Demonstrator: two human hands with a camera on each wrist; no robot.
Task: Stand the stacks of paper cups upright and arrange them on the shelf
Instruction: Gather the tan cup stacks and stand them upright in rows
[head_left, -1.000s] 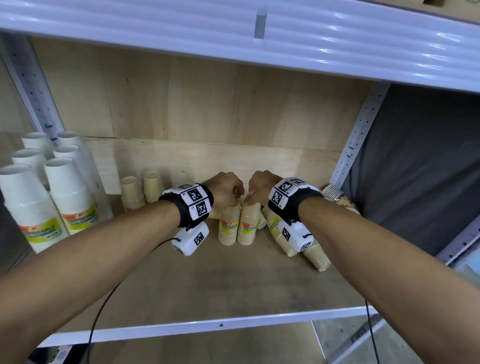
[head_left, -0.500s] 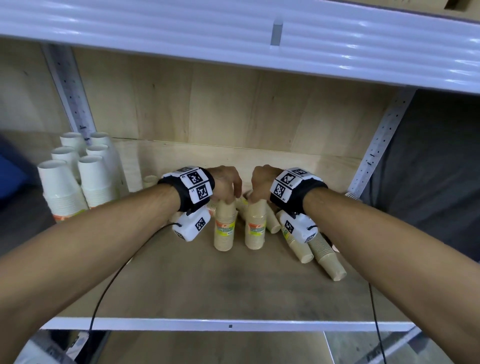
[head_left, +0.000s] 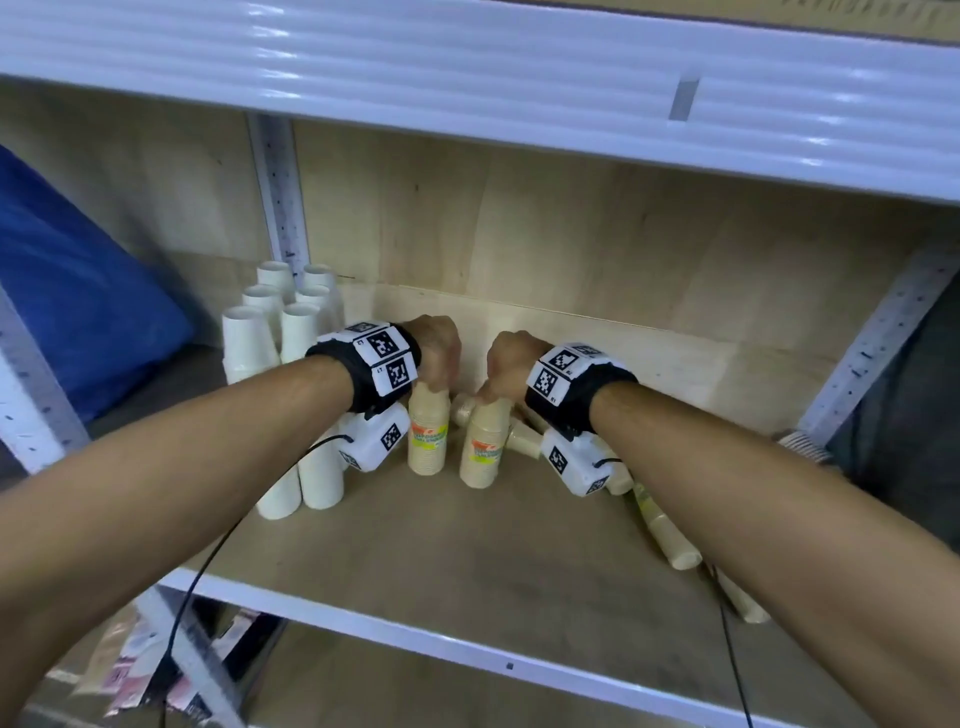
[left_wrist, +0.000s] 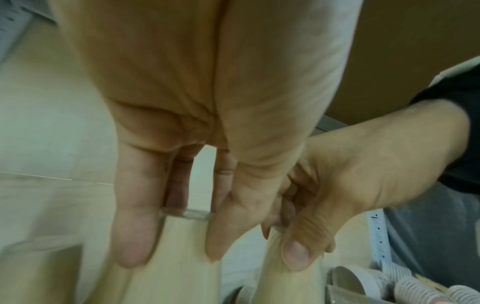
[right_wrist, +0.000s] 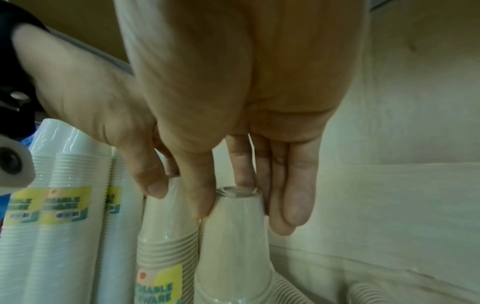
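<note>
A: What is being held at this moment?

B: Two beige cup stacks are gripped, one in each hand. The left hand (head_left: 439, 348) is clamped from above on the top of the left beige stack (head_left: 428, 436), fingers (left_wrist: 132, 232) and thumb curled down either side of its capped end. The right hand (head_left: 511, 366) is pinched in the same way on the right beige stack (head_left: 485, 447).

A: Why from the top?

B: A grip at the narrow upper end probably lets each tall stack be steered like a handle while its wide base is kept flat on the shelf board (head_left: 467, 561). Both stacks are upright, close together but not touching in the head view, near the middle of the shelf.

A: Where are they likely wanted?

B: Beside the white cup stacks (head_left: 291, 338), it is judged; those are already stood in neat rows at the left, so the beige pair would sensibly be slid up against them.

A: What remains?

B: Several fallen beige stacks (head_left: 667, 530) are still lying on their sides at the right, some behind the held pair. Those would need to be raised next.

A: Any risk?

B: Tall, narrow stacks could be tipped if released before being settled squarely.
</note>
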